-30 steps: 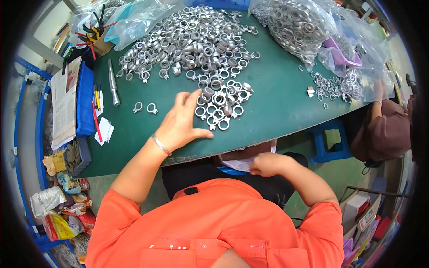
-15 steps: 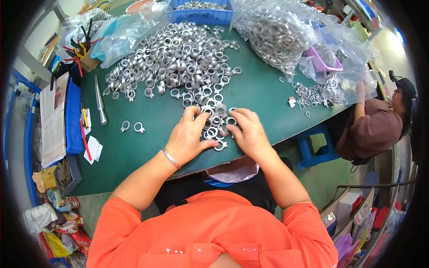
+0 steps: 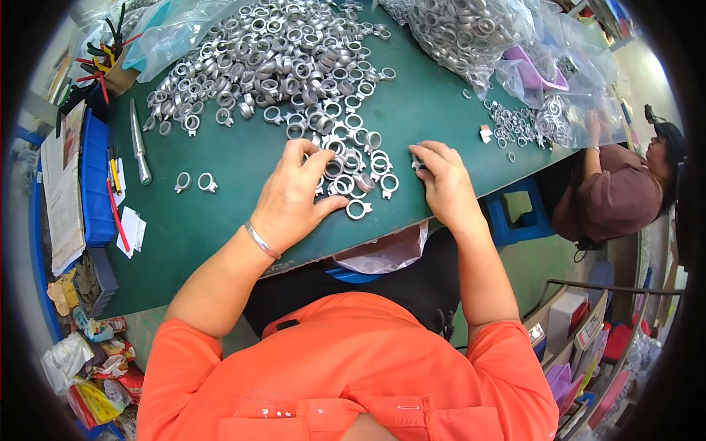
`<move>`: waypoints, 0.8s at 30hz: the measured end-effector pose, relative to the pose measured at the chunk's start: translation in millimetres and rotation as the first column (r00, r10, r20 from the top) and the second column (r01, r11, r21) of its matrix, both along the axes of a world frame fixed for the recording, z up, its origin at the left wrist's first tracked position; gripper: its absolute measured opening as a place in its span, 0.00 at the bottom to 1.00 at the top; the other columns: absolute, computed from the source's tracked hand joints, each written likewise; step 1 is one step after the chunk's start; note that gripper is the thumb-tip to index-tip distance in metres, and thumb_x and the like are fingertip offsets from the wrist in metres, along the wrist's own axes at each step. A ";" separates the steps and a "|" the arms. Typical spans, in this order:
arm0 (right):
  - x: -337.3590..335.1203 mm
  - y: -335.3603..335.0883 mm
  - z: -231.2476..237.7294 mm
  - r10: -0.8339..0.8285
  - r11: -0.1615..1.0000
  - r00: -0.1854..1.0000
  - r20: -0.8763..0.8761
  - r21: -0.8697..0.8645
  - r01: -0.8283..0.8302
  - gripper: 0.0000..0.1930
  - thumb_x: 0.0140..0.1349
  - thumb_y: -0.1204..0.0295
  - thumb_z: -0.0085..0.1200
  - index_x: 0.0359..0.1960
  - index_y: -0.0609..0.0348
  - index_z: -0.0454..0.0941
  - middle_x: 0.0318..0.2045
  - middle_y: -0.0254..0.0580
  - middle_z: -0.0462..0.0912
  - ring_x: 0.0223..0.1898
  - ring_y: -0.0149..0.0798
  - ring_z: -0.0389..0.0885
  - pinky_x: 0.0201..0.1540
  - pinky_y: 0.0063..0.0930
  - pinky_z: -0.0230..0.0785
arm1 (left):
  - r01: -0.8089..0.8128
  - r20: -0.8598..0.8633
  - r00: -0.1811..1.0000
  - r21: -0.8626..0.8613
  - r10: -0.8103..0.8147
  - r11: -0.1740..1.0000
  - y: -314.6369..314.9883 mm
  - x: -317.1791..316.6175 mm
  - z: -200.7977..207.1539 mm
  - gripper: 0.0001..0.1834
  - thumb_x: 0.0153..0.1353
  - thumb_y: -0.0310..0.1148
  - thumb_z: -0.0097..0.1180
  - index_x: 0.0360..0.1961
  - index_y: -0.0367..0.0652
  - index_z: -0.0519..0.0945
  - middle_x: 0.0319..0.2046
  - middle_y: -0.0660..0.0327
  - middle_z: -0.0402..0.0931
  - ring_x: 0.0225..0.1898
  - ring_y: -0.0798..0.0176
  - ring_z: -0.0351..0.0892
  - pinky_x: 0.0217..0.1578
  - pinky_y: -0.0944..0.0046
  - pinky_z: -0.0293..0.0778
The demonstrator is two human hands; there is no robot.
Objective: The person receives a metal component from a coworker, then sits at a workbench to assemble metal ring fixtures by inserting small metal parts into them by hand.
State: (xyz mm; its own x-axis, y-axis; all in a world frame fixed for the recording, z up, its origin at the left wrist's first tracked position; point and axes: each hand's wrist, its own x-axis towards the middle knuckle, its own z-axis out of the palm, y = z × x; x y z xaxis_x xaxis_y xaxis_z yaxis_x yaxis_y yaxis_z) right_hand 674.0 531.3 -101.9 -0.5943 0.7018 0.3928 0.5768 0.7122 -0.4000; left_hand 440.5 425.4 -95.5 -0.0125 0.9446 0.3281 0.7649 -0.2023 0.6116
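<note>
Several silvery metal rings, each with a small tab, form a large pile (image 3: 294, 55) on the green table. A smaller cluster of rings (image 3: 354, 163) trails from it toward the near edge. My left hand (image 3: 287, 195) rests at the left side of this cluster, thumb and fingers apart, their tips touching rings. Right of the cluster, my right hand (image 3: 450, 187) pinches one metal ring (image 3: 417, 162) between thumb and fingers, partly hidden by them. Two single rings (image 3: 195, 182) lie apart on the left, near a tapered metal rod (image 3: 138, 143).
A blue tray (image 3: 95, 180) with newspaper stands at the left edge, near pliers (image 3: 110, 55) in a holder. Clear bags of rings (image 3: 463, 44) and a purple basket (image 3: 537, 70) are at the back right. Another person (image 3: 614, 191) sits at the right. A white bag (image 3: 386, 250) hangs below the near edge.
My right hand has moved right, away from the cluster, with a ring in its fingers. My left hand stays beside the rings. The whole view has shifted a little.
</note>
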 end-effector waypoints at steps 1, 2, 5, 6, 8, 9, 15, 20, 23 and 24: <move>1.2 -2.1 1.7 -0.052 0.992 0.997 -0.058 -0.118 0.045 0.18 0.49 0.84 0.58 0.45 0.62 0.78 0.40 0.46 0.76 0.40 0.51 0.76 0.44 0.36 0.71 | -0.003 0.004 1.000 -0.006 0.003 1.000 -0.7 -0.3 -0.4 0.34 0.37 0.29 0.74 0.49 0.38 0.74 0.46 0.51 0.67 0.45 0.49 0.73 0.45 0.59 0.74; 2.2 -4.3 2.4 -0.112 0.968 0.988 -0.110 -0.237 0.083 0.18 0.49 0.83 0.59 0.44 0.62 0.78 0.39 0.46 0.76 0.38 0.49 0.76 0.42 0.35 0.71 | -0.006 0.007 1.000 -0.013 0.006 1.000 -1.6 -0.3 -0.5 0.34 0.37 0.29 0.74 0.49 0.38 0.74 0.46 0.51 0.67 0.45 0.49 0.73 0.46 0.59 0.74; 7.1 -16.9 2.5 -0.099 0.929 0.956 -0.276 -0.371 -0.010 0.17 0.48 0.80 0.65 0.42 0.64 0.78 0.37 0.40 0.77 0.33 0.34 0.77 0.35 0.26 0.71 | -0.007 0.010 1.000 -0.014 0.007 1.000 -1.8 0.3 0.4 0.34 0.37 0.29 0.74 0.49 0.38 0.74 0.46 0.51 0.67 0.45 0.49 0.73 0.46 0.59 0.73; 9.7 -22.0 1.8 -0.098 0.879 0.915 -0.392 -0.466 -0.105 0.16 0.48 0.79 0.66 0.41 0.64 0.78 0.37 0.38 0.76 0.32 0.29 0.76 0.34 0.24 0.70 | -0.005 0.000 1.000 -0.010 0.005 1.000 -2.0 0.2 0.3 0.34 0.37 0.28 0.74 0.49 0.38 0.74 0.46 0.51 0.67 0.45 0.49 0.73 0.46 0.59 0.73; 16.0 -29.2 -6.6 -0.083 0.841 0.870 -0.486 -0.502 -0.201 0.17 0.48 0.79 0.67 0.41 0.65 0.78 0.37 0.35 0.76 0.32 0.23 0.76 0.34 0.18 0.70 | 0.003 0.004 1.000 0.000 -0.003 1.000 -1.0 0.4 0.5 0.33 0.38 0.29 0.73 0.50 0.38 0.74 0.46 0.52 0.67 0.44 0.50 0.73 0.45 0.60 0.73; 16.3 -34.7 -6.7 -0.121 0.751 0.793 -0.597 -0.577 -0.320 0.17 0.49 0.81 0.66 0.42 0.66 0.78 0.37 0.35 0.76 0.33 0.24 0.77 0.35 0.17 0.71 | 0.004 0.005 1.000 0.008 -0.004 1.000 -0.2 0.1 -0.3 0.33 0.39 0.29 0.73 0.50 0.38 0.74 0.46 0.52 0.67 0.44 0.51 0.73 0.44 0.60 0.74; 23.8 -52.6 -13.4 -0.240 0.538 0.671 -0.701 -0.672 -0.510 0.17 0.51 0.84 0.64 0.44 0.71 0.77 0.40 0.38 0.76 0.36 0.27 0.79 0.38 0.18 0.74 | 0.000 0.005 1.000 -0.003 0.000 1.000 1.6 -0.1 -2.1 0.33 0.39 0.29 0.74 0.50 0.40 0.75 0.46 0.54 0.67 0.40 0.56 0.73 0.38 0.64 0.74; 25.9 -63.5 -4.1 0.031 0.694 0.797 -0.604 -0.560 -0.451 0.17 0.48 0.88 0.61 0.41 0.65 0.78 0.42 0.42 0.74 0.36 0.32 0.79 0.36 0.21 0.75 | -0.003 -0.027 1.000 0.018 0.003 1.000 0.3 -2.3 -3.6 0.32 0.40 0.30 0.74 0.50 0.40 0.75 0.46 0.55 0.67 0.38 0.59 0.72 0.36 0.65 0.74; 23.0 -69.1 5.6 0.236 0.851 0.943 -0.233 -0.419 -0.317 0.17 0.43 0.86 0.61 0.38 0.60 0.78 0.39 0.44 0.73 0.38 0.44 0.76 0.39 0.31 0.71 | -0.006 0.001 1.000 -0.001 0.006 1.000 1.9 -0.4 -3.8 0.32 0.41 0.30 0.74 0.50 0.39 0.75 0.46 0.55 0.67 0.37 0.59 0.72 0.36 0.65 0.73; 21.9 -69.9 8.5 0.252 0.864 0.952 -0.173 -0.404 -0.301 0.16 0.44 0.85 0.61 0.38 0.60 0.78 0.39 0.45 0.73 0.39 0.46 0.75 0.40 0.33 0.70 | -0.007 0.011 1.000 -0.005 0.007 1.000 1.6 0.3 -3.7 0.32 0.41 0.30 0.74 0.50 0.39 0.75 0.46 0.55 0.67 0.36 0.59 0.72 0.36 0.65 0.73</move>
